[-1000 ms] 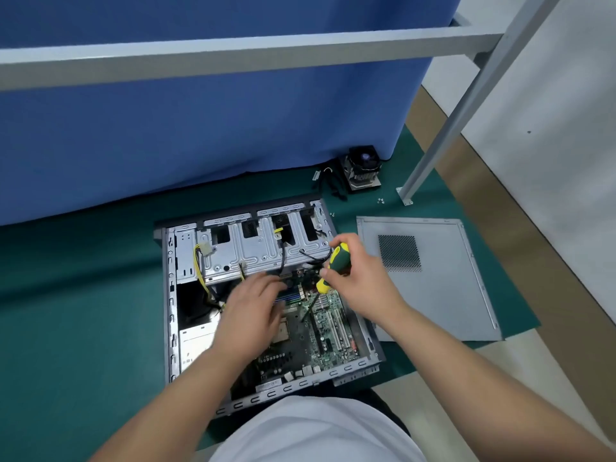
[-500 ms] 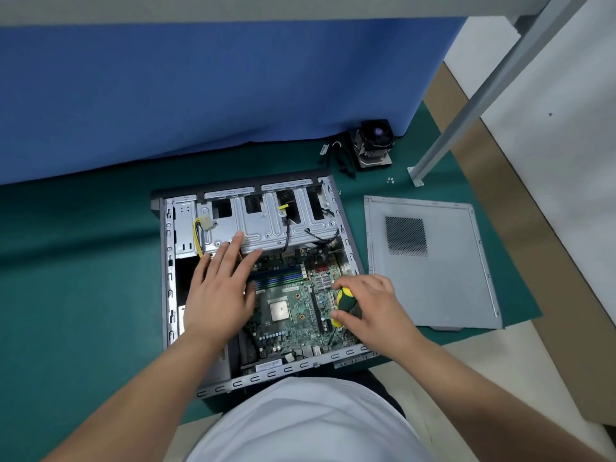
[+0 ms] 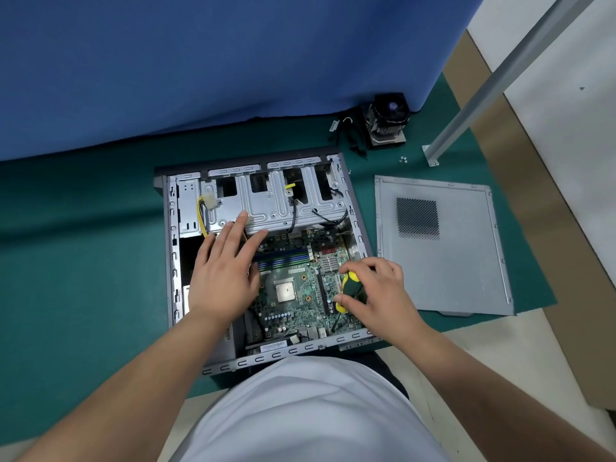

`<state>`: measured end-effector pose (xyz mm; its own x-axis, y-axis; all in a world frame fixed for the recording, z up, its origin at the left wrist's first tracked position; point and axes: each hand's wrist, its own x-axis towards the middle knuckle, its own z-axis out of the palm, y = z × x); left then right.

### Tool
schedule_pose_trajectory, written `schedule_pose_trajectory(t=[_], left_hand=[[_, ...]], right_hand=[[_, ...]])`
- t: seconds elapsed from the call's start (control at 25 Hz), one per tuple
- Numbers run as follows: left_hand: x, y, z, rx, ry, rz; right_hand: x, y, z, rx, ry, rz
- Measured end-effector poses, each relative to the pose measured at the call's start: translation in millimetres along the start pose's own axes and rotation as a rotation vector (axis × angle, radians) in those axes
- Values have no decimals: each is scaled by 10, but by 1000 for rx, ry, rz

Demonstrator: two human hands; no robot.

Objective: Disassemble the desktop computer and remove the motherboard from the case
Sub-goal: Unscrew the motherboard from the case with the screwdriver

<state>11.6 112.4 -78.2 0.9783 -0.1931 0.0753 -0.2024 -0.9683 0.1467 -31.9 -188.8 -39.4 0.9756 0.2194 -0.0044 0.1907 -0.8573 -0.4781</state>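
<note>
Little moved | right hand (image 3: pixel 380 291) grip pinches screwdriver (image 3: pixel 352 290) | left hand (image 3: pixel 226 271) spread flat over motherboard (image 3: pixel 300 288)

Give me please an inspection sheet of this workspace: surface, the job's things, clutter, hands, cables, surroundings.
Surface: green mat on a pale floor.
Job's things: open case lies flat; motherboard still inside it, CPU socket bare; side panel lies to the right of the case.
Clutter: cooler fan and small screws on the mat behind the case.
Hands: left hand open, fingers flat on the drive cage; right hand grips the screwdriver, its tip down at the board's near right part.
Cables: yellow power cable and black cables loose over the cage.
Surroundings: blue curtain, grey frame leg.
</note>
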Motion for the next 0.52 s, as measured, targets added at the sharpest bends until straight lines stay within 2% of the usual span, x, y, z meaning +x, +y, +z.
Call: schedule_pose_trajectory(t=[0.52], left_hand=[[-9,8,-19,17,2,2]], right_hand=[[-39,26,39,30,74,-21]])
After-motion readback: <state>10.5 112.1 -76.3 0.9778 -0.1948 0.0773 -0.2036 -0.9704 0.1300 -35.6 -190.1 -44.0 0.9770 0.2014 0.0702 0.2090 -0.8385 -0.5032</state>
